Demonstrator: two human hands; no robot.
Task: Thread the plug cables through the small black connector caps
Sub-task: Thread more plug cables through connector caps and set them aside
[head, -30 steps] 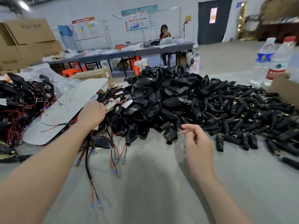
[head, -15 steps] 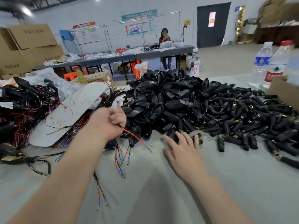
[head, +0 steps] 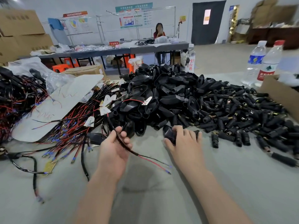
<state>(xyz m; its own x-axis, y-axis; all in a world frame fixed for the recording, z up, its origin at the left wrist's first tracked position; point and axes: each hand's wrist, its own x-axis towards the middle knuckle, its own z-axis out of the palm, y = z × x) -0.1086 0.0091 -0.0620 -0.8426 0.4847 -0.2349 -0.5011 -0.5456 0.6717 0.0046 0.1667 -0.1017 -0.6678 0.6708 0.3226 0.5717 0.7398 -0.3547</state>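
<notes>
**Head view: both hands at the near edge of the cap pile**

The left hand (head: 115, 147), palm turned up, has its fingers curled round a black plug cable (head: 111, 124). The cable crosses the palm and leaves toward 4 o'clock, where it splits into a red and a black lead (head: 152, 162) with blue-tipped ends lying just above the grey table (head: 161, 199). The right hand (head: 183, 141), near the left at 3 o'clock but not touching it, is curled over one connector cap (head: 169, 134), thumb beneath it. The cap sits at the near rim of the pile of caps (head: 161, 94), which lies at 12 o'clock from the hands. Small barrel connectors (head: 234, 110) spread toward 2 o'clock. A cable bundle (head: 69, 131) and a white sheet (head: 61, 101) lie at 10 o'clock. Water bottles (head: 254, 62) and a cardboard box (head: 279, 94) stand at the far right.
</notes>
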